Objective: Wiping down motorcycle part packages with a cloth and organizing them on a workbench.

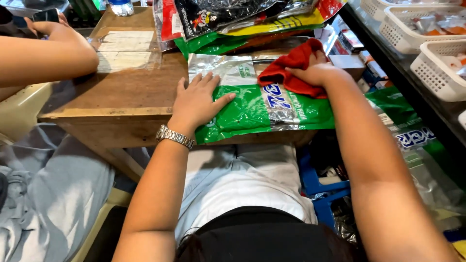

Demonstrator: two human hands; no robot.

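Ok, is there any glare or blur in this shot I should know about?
Head view: glare streaks the silver part of the green packet under the left hand; the right hand on the red cloth looks sharp; the white baskets at the right edge are washed out and stretched.

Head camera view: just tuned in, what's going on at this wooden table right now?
A person presses their left hand flat on a shiny green and silver plastic packet lying at the near edge of the worn wooden table. Their right hand holds a crumpled red cloth against the packet's top. More colourful packets are piled behind. At far left, another person's hand holds a dark phone.
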